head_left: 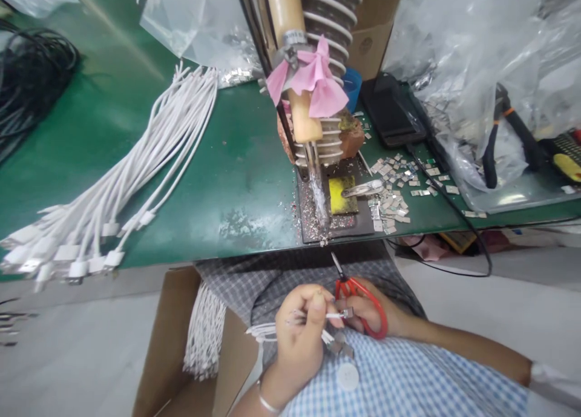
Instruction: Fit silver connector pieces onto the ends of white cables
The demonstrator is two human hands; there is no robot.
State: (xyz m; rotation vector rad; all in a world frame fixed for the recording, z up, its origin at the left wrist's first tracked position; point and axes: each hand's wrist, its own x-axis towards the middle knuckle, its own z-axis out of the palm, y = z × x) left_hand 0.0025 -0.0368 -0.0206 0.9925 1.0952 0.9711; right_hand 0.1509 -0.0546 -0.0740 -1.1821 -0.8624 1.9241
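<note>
Left hand (303, 323) closed around a small bunch of white cable ends (338, 327), one metal plug pinched out to the right between thumb and forefinger. Right hand (379, 317) just beside it, fingers through the red scissors (358, 302), blades shut and pointing far. Both low over the lap, near the green table (236, 163) edge. Left of the hands, an open cardboard box (177, 350) holding more white cables. Farther on the table: soldering iron stand (318, 132), scattered metal shells (394, 187), white cable bundle (136, 175) far left.
</note>
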